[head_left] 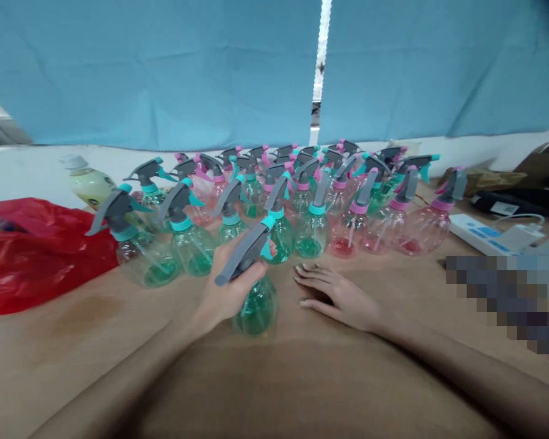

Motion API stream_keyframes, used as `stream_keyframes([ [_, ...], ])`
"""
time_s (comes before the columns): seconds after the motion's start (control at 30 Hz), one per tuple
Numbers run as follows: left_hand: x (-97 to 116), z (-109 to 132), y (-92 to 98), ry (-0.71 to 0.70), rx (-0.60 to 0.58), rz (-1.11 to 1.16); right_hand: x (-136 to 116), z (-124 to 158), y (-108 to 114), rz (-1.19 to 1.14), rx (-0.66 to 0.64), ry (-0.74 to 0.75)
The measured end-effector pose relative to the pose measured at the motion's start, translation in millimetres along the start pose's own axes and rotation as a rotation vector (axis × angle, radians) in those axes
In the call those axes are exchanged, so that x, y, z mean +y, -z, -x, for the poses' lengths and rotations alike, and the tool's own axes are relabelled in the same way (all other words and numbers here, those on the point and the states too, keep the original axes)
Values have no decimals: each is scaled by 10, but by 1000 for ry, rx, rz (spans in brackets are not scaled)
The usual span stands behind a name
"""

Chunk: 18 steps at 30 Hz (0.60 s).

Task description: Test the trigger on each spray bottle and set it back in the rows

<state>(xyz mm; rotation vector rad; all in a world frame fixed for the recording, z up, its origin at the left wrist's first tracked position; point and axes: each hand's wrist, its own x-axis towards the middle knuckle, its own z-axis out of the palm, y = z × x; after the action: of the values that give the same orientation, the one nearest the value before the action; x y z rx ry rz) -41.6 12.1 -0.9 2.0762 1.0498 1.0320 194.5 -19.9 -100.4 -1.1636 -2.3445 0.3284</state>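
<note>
My left hand (232, 277) is wrapped round the neck of a green spray bottle (256, 308) with a grey and turquoise trigger head. Some green liquid or tint shows in its lower part. To the right, my right hand (338, 297) lies palm down on the brown table (302, 378), fingers stretched out, holding nothing. Just behind both hands stand several more spray bottles in rows. A green one (310, 235) with a turquoise collar and a pink one (346, 235) with a pink collar are nearest to my right fingertips.
A red plastic bag (50, 256) lies at the left, with a white-capped bottle of pale yellow liquid (89, 183) behind it. On the right are a white power strip (478, 235) with a plugged-in charger and a black object (516, 201). A blue cloth (165, 73) hangs behind.
</note>
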Motion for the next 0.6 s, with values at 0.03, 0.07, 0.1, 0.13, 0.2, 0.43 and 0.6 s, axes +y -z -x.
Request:
stream_keyframes([
  [0.03,1,3,1,-3,0,8,1,0,1,1,-3,0],
  [0.07,0,5,1,-8,-3,21,1,-1,2,4,-7,0],
  [0.1,-5,8,1,-12,-4,33,0,-1,3,8,-10,0],
  [0.13,-12,11,1,-12,-1,37,-2,-2,5,15,-14,-1],
  [0.2,-31,15,0,-9,5,34,-6,-3,7,29,-21,-4],
  [0.43,-5,6,-20,5,-6,22,-3,-3,4,37,-29,-7],
  [0.6,14,6,-46,28,6,19,-3,2,0,42,-19,-3],
])
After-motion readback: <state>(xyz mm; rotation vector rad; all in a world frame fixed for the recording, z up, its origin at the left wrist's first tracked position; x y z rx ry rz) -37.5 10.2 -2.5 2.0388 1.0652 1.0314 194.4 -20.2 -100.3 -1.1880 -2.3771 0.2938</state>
